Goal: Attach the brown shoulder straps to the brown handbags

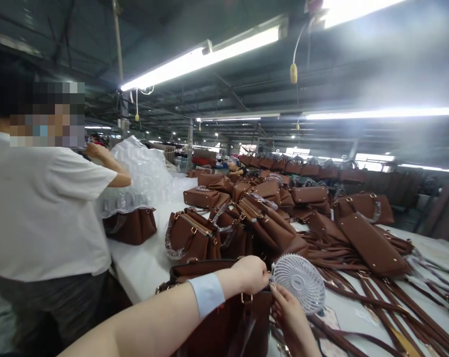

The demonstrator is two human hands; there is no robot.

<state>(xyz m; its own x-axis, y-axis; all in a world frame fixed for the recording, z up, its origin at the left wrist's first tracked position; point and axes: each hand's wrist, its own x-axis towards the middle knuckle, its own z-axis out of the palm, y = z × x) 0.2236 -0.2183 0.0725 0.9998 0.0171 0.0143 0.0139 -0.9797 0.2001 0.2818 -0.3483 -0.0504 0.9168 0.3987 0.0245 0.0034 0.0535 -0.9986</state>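
Note:
A brown handbag with gold-coloured rings stands right in front of me. My left hand, with a light blue band on the forearm, reaches across the top of this bag. Its fingers are closed near the bag's right upper corner. My right hand comes from below and pinches at the same corner, thumb and fingertips together. Both hands almost meet there. A small dark and shiny bit shows between them, too small to name. Just behind my hands stands a round white fan.
A person in a white shirt stands at left by clear plastic wrapping over another brown bag. Many brown handbags pile up ahead on the white table. Brown straps lie at right.

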